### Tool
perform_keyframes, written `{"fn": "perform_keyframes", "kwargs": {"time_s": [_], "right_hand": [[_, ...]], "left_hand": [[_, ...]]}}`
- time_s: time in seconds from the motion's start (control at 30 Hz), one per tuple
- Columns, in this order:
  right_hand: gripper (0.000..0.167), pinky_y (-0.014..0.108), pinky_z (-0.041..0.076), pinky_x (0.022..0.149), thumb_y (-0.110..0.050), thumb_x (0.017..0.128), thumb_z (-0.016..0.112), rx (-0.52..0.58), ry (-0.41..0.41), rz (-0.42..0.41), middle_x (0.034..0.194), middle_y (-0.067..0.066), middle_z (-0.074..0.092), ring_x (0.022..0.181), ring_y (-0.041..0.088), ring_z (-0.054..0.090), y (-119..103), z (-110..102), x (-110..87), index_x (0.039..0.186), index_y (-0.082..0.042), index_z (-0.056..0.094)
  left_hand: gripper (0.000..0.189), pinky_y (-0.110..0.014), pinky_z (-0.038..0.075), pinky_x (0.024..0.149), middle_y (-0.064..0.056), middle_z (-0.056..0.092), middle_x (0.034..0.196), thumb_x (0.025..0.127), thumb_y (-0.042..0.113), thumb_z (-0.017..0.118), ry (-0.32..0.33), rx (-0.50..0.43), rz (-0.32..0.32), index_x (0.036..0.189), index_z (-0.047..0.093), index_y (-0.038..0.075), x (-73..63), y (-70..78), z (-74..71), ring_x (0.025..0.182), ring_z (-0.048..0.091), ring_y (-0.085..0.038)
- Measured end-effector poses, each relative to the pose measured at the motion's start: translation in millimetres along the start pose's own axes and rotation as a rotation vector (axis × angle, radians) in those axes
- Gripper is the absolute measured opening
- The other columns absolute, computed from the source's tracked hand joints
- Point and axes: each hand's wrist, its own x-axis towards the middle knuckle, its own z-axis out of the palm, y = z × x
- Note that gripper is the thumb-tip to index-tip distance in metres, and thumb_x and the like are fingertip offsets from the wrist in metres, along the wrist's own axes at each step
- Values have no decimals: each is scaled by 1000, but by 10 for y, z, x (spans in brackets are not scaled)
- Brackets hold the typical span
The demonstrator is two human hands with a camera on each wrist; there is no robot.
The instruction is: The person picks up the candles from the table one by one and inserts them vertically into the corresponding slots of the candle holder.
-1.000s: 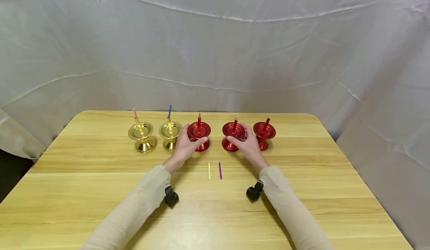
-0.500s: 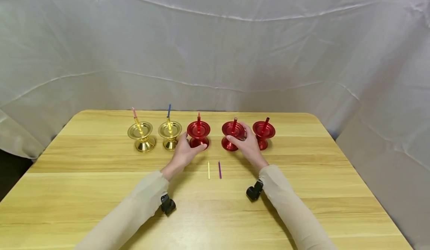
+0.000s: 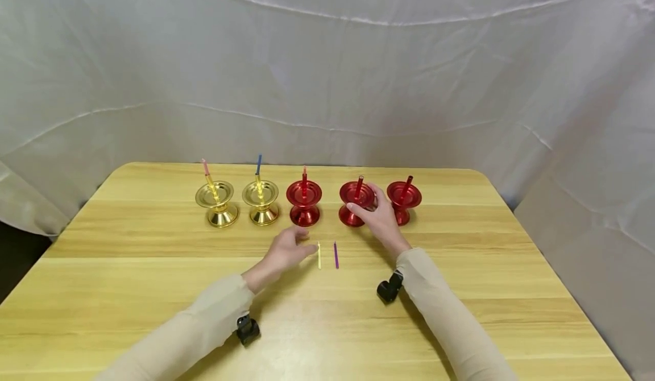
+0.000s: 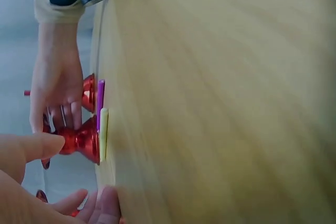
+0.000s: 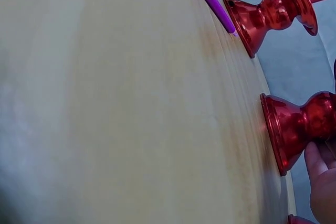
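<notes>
At the near side of the wooden table (image 3: 327,324), the left sleeve (image 3: 189,330) and right sleeve (image 3: 440,301) each carry a black wrist camera at the cuff. Ahead, the left hand (image 3: 284,252) is unclenched, thumb parted from the fingers, thumb tip just beside the yellow candle (image 3: 319,257); contact cannot be determined. The yellow candle lies flat, left of and parallel to the purple candle (image 3: 336,256). Farther right, the right hand (image 3: 382,220) grips the middle red holder (image 3: 350,218), which stands upright on the table. The right red holder (image 3: 402,216) stands beside that hand. To the left, the left red holder (image 3: 305,216) bears a pink-red candle (image 3: 305,170); two gold holders (image 3: 264,215) bear a blue candle (image 3: 258,164) and a tilted pink candle (image 3: 206,168). Pale cloth (image 3: 327,74) hangs behind the table.
</notes>
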Motion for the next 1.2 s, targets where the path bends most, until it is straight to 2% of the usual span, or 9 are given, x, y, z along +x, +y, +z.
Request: {"fn": "perform_keyframes", "kwargs": {"time_s": [0.13,0.33,0.47,0.6,0.9,1.03,1.2], "right_hand": [[82,42,38,105,-29,84,76,-6,1,-6,139,18,49,125,29,48,-20,-11,-1,149,-6,32],[82,42,37,107,-30,84,76,-28,0,-7,142,17,46,127,29,47,-41,-26,-6,149,-7,32],[82,42,37,106,-33,84,76,-40,0,-9,143,16,44,127,29,46,-36,-32,2,150,-8,33],[82,42,38,105,-33,84,76,-37,5,-8,143,16,45,126,29,48,-30,-40,10,149,-8,33],[81,40,38,106,-31,84,76,-29,14,1,142,17,46,126,29,48,-21,-53,4,149,-9,33],[82,41,37,107,-33,84,76,-33,9,8,144,17,44,127,29,46,-26,-40,-2,150,-10,33],[82,42,36,107,-33,84,76,-35,-6,12,145,16,43,128,29,46,-32,-14,-15,150,-10,33]], "left_hand": [[51,-39,49,93,-16,61,114,83,9,72,-32,38,8,126,52,-9,-34,30,27,106,57,-30],[39,-31,54,75,-9,64,93,79,9,76,-48,120,34,110,61,-9,-16,54,61,82,60,-20],[31,-26,51,66,-6,63,82,76,11,79,-55,163,49,98,65,-6,9,63,95,70,56,-14],[25,-24,45,59,-4,59,72,75,13,81,-34,196,65,85,63,0,34,59,139,62,51,-12],[21,-29,51,68,-1,62,72,75,11,81,58,342,127,87,67,1,91,71,219,68,57,-14],[9,-28,49,63,-1,60,68,74,2,72,65,374,154,81,67,2,108,60,207,63,55,-14],[11,-26,46,59,-3,60,70,73,-3,64,39,341,188,83,67,0,113,34,178,61,53,-13]]}}
